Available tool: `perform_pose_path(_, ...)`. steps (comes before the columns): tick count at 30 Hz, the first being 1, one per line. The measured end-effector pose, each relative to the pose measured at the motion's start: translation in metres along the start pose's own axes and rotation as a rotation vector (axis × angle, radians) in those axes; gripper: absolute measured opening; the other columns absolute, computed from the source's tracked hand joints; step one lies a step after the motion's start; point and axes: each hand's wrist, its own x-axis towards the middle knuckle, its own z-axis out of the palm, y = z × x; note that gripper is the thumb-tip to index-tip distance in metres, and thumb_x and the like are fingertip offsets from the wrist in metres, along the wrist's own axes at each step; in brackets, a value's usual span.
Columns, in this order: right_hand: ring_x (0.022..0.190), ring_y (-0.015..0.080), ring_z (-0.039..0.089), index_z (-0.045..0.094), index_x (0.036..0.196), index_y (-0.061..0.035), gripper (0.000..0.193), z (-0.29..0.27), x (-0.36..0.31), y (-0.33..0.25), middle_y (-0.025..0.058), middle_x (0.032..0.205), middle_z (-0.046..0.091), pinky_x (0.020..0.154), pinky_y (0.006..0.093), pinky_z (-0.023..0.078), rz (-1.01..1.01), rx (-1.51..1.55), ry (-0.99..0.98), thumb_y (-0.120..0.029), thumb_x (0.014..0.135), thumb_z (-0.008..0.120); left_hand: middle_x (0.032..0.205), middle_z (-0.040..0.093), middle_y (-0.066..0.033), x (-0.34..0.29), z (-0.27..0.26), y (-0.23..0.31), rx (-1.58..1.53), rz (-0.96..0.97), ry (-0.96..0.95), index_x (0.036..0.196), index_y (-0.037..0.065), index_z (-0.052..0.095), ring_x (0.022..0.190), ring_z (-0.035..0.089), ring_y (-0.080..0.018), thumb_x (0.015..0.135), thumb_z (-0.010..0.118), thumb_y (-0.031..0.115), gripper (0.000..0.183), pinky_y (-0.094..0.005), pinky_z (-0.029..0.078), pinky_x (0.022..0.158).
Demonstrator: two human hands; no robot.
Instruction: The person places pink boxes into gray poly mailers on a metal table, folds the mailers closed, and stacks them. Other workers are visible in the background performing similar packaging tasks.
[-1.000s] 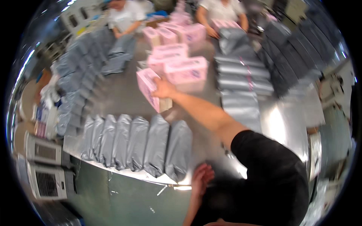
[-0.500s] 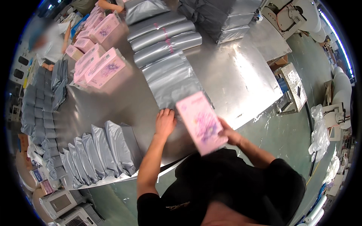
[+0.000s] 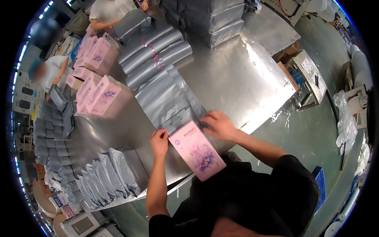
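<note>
A pink floral pack (image 3: 198, 152) lies at the table's near edge, its lower end against my black shirt. Its top end, with a see-through flap with holes, meets the near end of a flat grey plastic bag (image 3: 160, 100). At the left of that meeting point, the fingers of my left hand (image 3: 159, 142) pinch together on the bag's edge. My right hand (image 3: 219, 126) is beside the pack's upper right corner, fingers bent but apart, near the bag's right side. Whether those fingertips touch the bag is hard to see.
Filled grey bags (image 3: 112, 173) stand in a row at the near left. Pink packs (image 3: 100, 94) stand farther back, left of rolled bag bundles (image 3: 158, 59). A tall grey stack (image 3: 225, 23) is at the back. Two co-workers (image 3: 55, 71) are at the far left side.
My right hand has let go of the pink pack and moved up to its top right corner. The pack has come down against the bag's near end. My left hand has closed on the bag's edge.
</note>
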Motion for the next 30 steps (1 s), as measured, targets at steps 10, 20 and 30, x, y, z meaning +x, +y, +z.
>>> perform_pose_path(10, 0.096, 0.0259, 0.065, 0.067, 0.087, -0.0144, 0.013, 0.027, 0.105, 0.034, 0.0055, 0.09, 0.069, 0.082, 0.0431, 0.051, -0.422, -0.66, -0.104, -0.026, 0.081, 0.067, 0.091, 0.069, -0.0124, 0.003, -0.01, 0.013, 0.085, 0.226, 0.055, 0.093, 0.004, 0.073, 0.079, 0.069, -0.0289, 0.084, 0.074, 0.009, 0.01, -0.0373, 0.055, 0.072)
perform_pose_path(20, 0.079, 0.0294, 0.067, 0.057, 0.096, -0.006, 0.015, 0.033, 0.011, 0.026, 0.0121, 0.088, 0.067, 0.069, 0.0418, 0.053, -0.553, -0.254, 0.366, -0.016, 0.088, 0.065, 0.098, 0.067, -0.0127, -0.075, -0.016, 0.033, 0.13, 0.612, 0.239, 0.093, 0.004, 0.069, 0.084, 0.066, -0.0309, 0.084, 0.075, 0.005, 0.011, -0.0389, 0.054, 0.075)
perform_pose_path(30, 0.085, 0.0454, 0.064, 0.053, 0.105, -0.005, 0.022, 0.064, 0.051, 0.039, 0.0215, 0.092, 0.066, 0.075, 0.0527, 0.052, -0.096, -0.144, 0.107, -0.017, 0.089, 0.064, 0.094, 0.068, -0.0208, -0.025, 0.011, 0.004, 0.086, 0.02, 0.053, 0.098, 0.004, 0.063, 0.088, 0.066, -0.0422, 0.086, 0.069, 0.01, 0.015, -0.0504, 0.052, 0.077)
